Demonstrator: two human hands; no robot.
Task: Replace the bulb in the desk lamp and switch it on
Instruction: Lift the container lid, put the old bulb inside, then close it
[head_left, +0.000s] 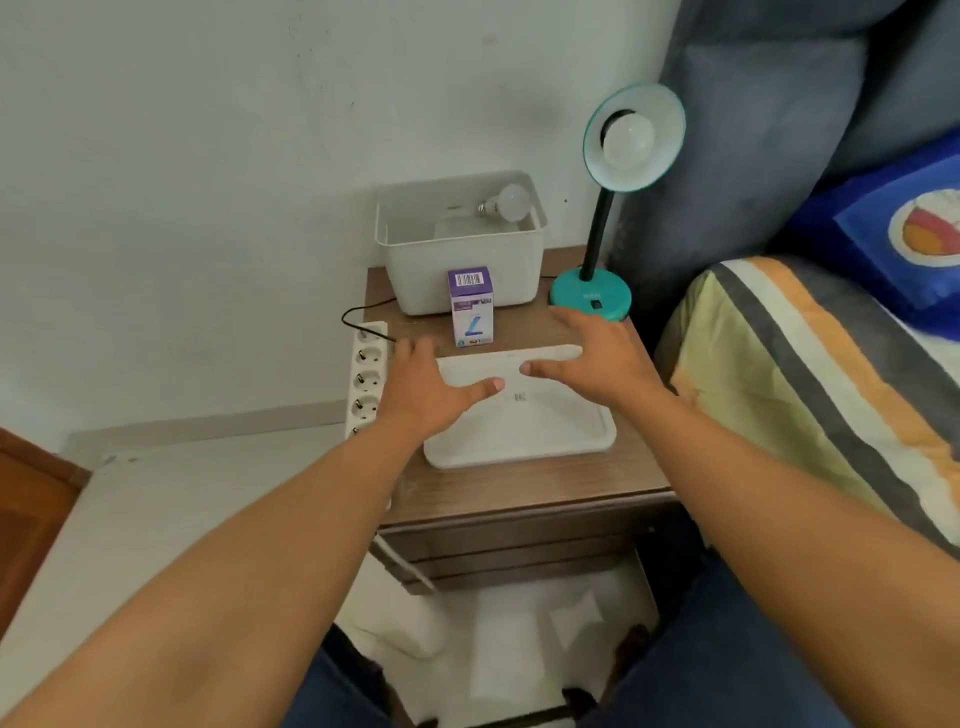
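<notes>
Under hands: tray part. hidden

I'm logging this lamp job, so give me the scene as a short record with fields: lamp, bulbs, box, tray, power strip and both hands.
lamp: teal desk lamp at the nightstand's back right, shade tilted toward the camera
bulb in lamp: fitted, unlit
loose bulb: lying in the white bin
bulb box: purple and white, upright in front of the bin
tray: white, holds nothing
power strip: at the nightstand's left edge
left hand: open, over the tray's left edge
right hand: open, over the tray's far right corner
</notes>
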